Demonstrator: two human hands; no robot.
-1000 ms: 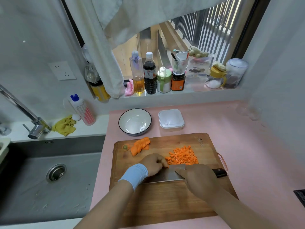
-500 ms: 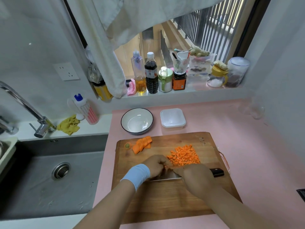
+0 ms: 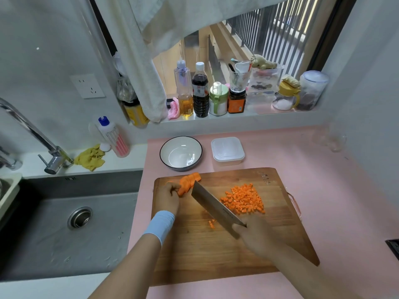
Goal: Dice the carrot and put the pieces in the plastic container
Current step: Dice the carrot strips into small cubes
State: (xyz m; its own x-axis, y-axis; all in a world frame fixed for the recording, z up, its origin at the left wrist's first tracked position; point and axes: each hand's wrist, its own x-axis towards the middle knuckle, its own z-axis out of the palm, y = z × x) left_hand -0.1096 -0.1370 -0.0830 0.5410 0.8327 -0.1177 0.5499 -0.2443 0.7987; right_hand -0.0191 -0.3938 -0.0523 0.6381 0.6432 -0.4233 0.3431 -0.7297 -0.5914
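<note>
Pink kitchen counter (image 3: 323,169), sink (image 3: 64,234) at left | left hand (image 3: 167,196) curls its fingers round carrot slices (image 3: 189,182) at the wooden board's (image 3: 216,255) far-left corner | right hand (image 3: 257,236) grips a cleaver (image 3: 213,207), blade angled toward the slices | diced carrot (image 3: 244,199) heaped on the board's right | plastic container (image 3: 227,151) just beyond the board's far edge

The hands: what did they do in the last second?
The left hand left the dice and went to the far left corner of the board, where it now grips the carrot slices. The right hand, holding the knife, turned its blade from crosswise to point at those slices. The dice, bowl and container stayed put.
</note>
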